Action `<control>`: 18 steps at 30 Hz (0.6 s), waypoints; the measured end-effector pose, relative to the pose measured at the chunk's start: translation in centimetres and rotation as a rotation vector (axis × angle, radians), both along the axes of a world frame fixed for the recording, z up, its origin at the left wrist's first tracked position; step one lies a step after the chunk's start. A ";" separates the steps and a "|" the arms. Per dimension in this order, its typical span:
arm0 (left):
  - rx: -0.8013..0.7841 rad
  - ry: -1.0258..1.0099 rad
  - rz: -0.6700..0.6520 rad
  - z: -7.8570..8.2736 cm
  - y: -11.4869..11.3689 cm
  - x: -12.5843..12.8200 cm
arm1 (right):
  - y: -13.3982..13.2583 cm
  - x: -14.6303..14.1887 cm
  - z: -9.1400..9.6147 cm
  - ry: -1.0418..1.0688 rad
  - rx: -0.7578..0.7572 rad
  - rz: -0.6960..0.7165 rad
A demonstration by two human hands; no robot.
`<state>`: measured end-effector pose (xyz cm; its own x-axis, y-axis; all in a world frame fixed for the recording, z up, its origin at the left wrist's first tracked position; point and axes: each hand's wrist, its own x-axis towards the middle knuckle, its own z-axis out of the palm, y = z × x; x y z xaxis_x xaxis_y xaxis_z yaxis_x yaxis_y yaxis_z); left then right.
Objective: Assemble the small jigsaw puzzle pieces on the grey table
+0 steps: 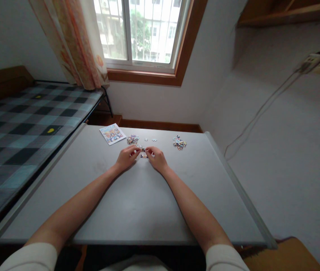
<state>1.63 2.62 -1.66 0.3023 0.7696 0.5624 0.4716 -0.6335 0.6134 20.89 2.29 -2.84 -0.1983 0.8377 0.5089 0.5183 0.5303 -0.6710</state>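
Observation:
Both my hands meet near the far middle of a grey table [137,203]. My left hand [126,157] and my right hand [156,158] have their fingers curled and pinched round a small cluster of joined jigsaw pieces [143,153] lying on the table between them. Just beyond my hands lies a small pile of loose pieces [132,139], with a few single white pieces [150,140] beside it. A second pile of pieces [179,143] lies farther right. A printed picture card [112,133] rests to the left of the piles.
A bed with a checked blue and black cover [21,128] runs along the table's left edge. A window [141,32] with a patterned curtain [75,41] is behind the table. A white wall with a cable and socket [316,62] stands close on the right.

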 end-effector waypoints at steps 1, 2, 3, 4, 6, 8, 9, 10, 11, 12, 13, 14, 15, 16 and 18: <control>0.002 -0.001 -0.002 0.0 0.0 0.0 | 0.0 0.0 0.0 0.002 0.001 0.002; 0.004 -0.003 -0.004 0.0 0.0 0.0 | 0.0 0.0 0.0 0.004 0.001 0.004; 0.005 -0.006 -0.005 0.0 0.0 0.0 | 0.0 0.0 0.0 0.005 0.001 0.005; 0.006 -0.009 -0.006 0.0 0.0 0.0 | -0.1 0.0 0.1 0.005 0.001 0.007; 0.005 -0.012 -0.006 0.0 0.1 0.0 | -0.1 0.0 0.1 0.001 -0.003 0.009; 0.002 -0.011 -0.004 -0.1 0.1 0.0 | -0.1 0.0 0.2 -0.002 -0.007 0.009; 0.001 -0.009 -0.004 -0.1 0.1 0.0 | -0.1 0.0 0.2 -0.002 -0.008 0.010; 0.000 -0.008 -0.003 0.0 0.1 0.0 | -0.1 0.0 0.2 -0.001 -0.007 0.011; 0.000 -0.007 -0.003 0.0 0.0 0.0 | -0.1 0.0 0.2 -0.001 -0.005 0.012; 0.001 -0.008 -0.003 0.0 0.0 0.1 | 0.0 0.0 0.2 0.000 -0.002 0.014; 0.002 -0.009 -0.003 0.0 0.0 0.1 | 0.0 -0.1 0.1 0.001 0.001 0.015; 0.003 -0.009 -0.002 0.1 0.0 0.1 | 0.0 -0.1 0.1 0.001 0.003 0.015; 0.002 -0.007 0.000 0.1 0.0 0.1 | 0.0 -0.1 0.1 0.002 0.005 0.013; 0.001 -0.002 0.002 0.1 0.0 0.1 | 0.0 -0.1 0.0 0.004 0.007 0.012; -0.003 0.006 0.005 0.1 0.0 0.0 | 0.1 0.0 -0.1 0.011 0.011 0.010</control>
<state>1.68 2.63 -1.59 0.3024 0.7726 0.5582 0.4784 -0.6296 0.6122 20.85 2.35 -2.96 -0.2016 0.8297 0.5205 0.5056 0.5433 -0.6703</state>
